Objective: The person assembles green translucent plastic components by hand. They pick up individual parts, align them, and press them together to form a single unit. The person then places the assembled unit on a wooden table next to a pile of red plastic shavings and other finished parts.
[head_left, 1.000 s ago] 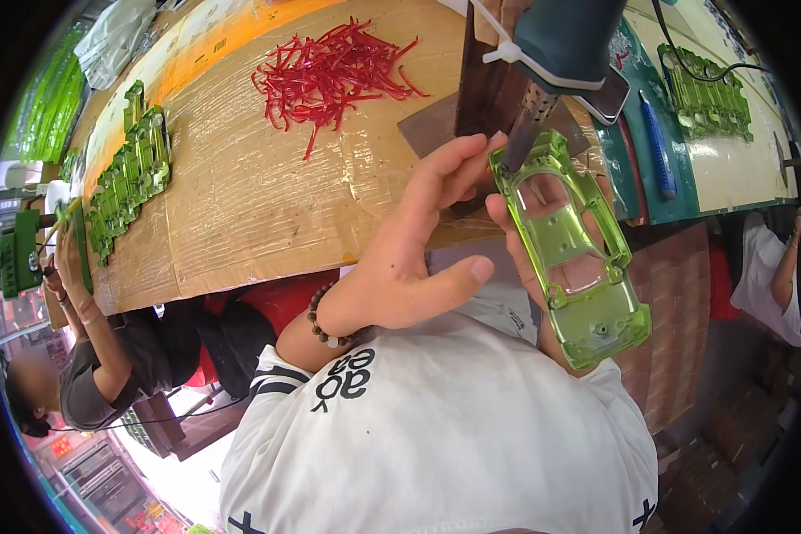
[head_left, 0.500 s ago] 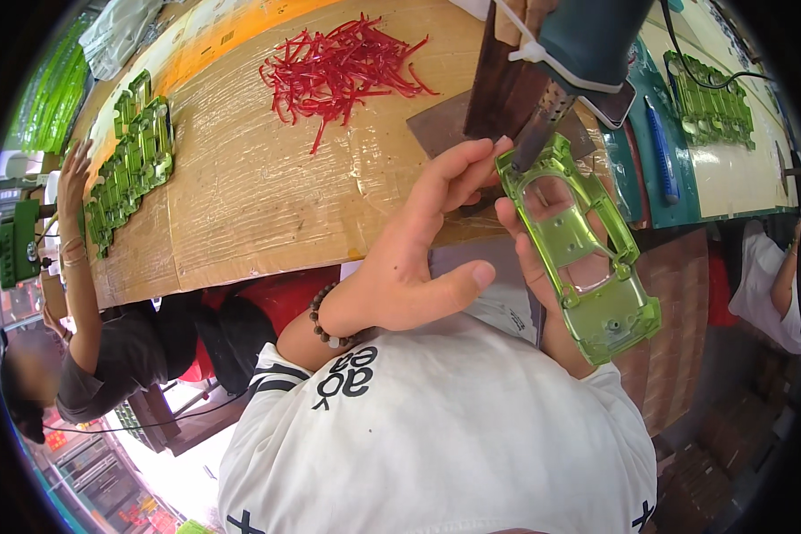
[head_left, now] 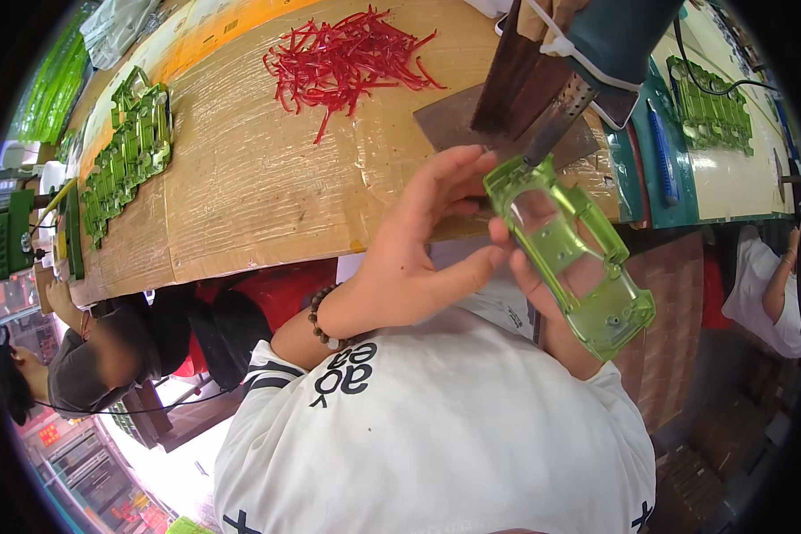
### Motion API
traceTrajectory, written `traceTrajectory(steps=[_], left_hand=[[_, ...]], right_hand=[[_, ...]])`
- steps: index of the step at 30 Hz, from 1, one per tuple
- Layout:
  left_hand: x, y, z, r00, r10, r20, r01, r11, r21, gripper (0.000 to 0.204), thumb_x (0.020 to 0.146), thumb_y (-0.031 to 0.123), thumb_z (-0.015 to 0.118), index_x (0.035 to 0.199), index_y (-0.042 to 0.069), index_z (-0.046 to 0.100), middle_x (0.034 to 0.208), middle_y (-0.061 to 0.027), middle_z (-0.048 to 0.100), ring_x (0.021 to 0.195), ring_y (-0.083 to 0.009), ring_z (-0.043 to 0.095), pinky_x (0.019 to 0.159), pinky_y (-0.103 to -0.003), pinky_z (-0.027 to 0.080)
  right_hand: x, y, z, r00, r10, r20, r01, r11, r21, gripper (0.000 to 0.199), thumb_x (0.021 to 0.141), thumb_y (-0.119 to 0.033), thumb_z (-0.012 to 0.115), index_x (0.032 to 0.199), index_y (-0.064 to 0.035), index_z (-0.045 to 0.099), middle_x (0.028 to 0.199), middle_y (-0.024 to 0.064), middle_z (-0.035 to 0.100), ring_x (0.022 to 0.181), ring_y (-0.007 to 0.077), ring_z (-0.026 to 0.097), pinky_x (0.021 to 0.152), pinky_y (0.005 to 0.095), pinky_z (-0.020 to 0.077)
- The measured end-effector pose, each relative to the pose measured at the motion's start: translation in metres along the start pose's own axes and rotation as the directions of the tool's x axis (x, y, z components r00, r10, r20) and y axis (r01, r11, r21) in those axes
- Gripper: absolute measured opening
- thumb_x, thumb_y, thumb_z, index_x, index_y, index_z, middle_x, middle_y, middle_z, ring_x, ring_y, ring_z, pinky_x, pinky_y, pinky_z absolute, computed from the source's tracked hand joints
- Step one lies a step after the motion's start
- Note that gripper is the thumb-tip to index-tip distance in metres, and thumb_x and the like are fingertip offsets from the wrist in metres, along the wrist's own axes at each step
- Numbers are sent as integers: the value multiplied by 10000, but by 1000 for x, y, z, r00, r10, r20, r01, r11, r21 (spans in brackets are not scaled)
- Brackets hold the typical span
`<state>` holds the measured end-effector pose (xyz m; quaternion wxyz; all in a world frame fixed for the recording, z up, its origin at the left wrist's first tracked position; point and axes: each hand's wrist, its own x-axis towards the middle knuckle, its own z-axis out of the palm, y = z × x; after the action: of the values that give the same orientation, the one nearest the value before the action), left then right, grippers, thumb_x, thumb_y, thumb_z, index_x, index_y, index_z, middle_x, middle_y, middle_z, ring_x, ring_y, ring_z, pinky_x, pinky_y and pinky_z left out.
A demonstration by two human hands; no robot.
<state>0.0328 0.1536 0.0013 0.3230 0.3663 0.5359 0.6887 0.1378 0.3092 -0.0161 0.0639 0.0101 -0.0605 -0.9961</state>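
A green see-through plastic toy car body [head_left: 561,254] is tilted in front of my chest. My right hand [head_left: 529,271] grips it from below and its left side, mostly hidden behind it. My left hand [head_left: 409,249], with a beaded bracelet at the wrist, is beside the upper left end of the car body. Its fingers are half curled, the thumb stretched apart toward the right hand's fingertips; I cannot tell whether it touches the car body. The metal nozzle [head_left: 556,123] of a dark teal heat tool [head_left: 610,44] points down at the car body's upper end.
Red plastic strips [head_left: 347,67] lie heaped on the cardboard-covered table [head_left: 240,178]. Rows of green car bodies sit at left [head_left: 133,151] and right [head_left: 712,105]. A brown metal bracket [head_left: 498,80] stands beside the tool. A blue pen-like tool [head_left: 663,151] lies right. Another person [head_left: 89,365] is at left.
The car body has shifted slightly left and down from around the nozzle. My left fingers have curled in and its thumb has moved toward the car body. The person at left has lowered an arm.
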Motion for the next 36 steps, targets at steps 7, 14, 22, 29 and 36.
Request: traceTrajectory(steps=[7, 14, 22, 29, 36], left_hand=[[-25, -6, -9, 998, 9, -67, -11, 1000, -22, 509, 733, 51, 701, 1187, 7, 476, 1215, -124, 468, 1079, -207, 501, 890, -317, 434], [-32, -5, -18, 993, 103, -62, -93, 985, 146, 456, 710, 50, 711, 1129, 13, 533, 1211, -135, 469, 1091, -213, 495, 862, -305, 442], [-31, -1, -18, 994, 85, -71, -69, 977, 200, 524, 709, 114, 716, 1172, 15, 492, 1235, -142, 441, 1082, -217, 497, 858, -316, 442], [-15, 2, -10, 997, -54, -46, 63, 978, 199, 597, 732, 98, 677, 1251, 8, 397, 1215, -129, 440, 1058, -217, 505, 860, -328, 441], [8, 3, -1, 1000, -14, 19, 10, 980, 198, 586, 732, 94, 652, 1254, 12, 398, 1170, -113, 465, 1030, -208, 522, 818, -308, 440]], right_hand=[[-3, 32, 19, 933, -103, -345, 19, 971, -238, 493, 878, -342, 407, 1246, -15, 403, 1187, 154, 501, 996, 348, 567, 734, 397, 553], [2, 41, 0, 980, -66, -190, 59, 997, -40, 451, 904, -410, 395, 1274, -153, 382, 1232, 112, 456, 963, 385, 552, 737, 470, 529], [-1, 40, 12, 949, -84, -305, 49, 992, -120, 468, 913, -459, 371, 1171, -82, 477, 1141, 122, 514, 875, 339, 591, 668, 406, 552], [-3, 18, 31, 905, -98, -414, 43, 989, -140, 465, 940, -359, 353, 1154, 38, 468, 1020, 250, 557, 843, 318, 612, 708, 382, 551], [4, 5, 42, 908, -180, -377, 94, 967, -236, 459, 938, -348, 349, 1128, 45, 489, 991, 232, 577, 803, 300, 623, 689, 361, 550]])
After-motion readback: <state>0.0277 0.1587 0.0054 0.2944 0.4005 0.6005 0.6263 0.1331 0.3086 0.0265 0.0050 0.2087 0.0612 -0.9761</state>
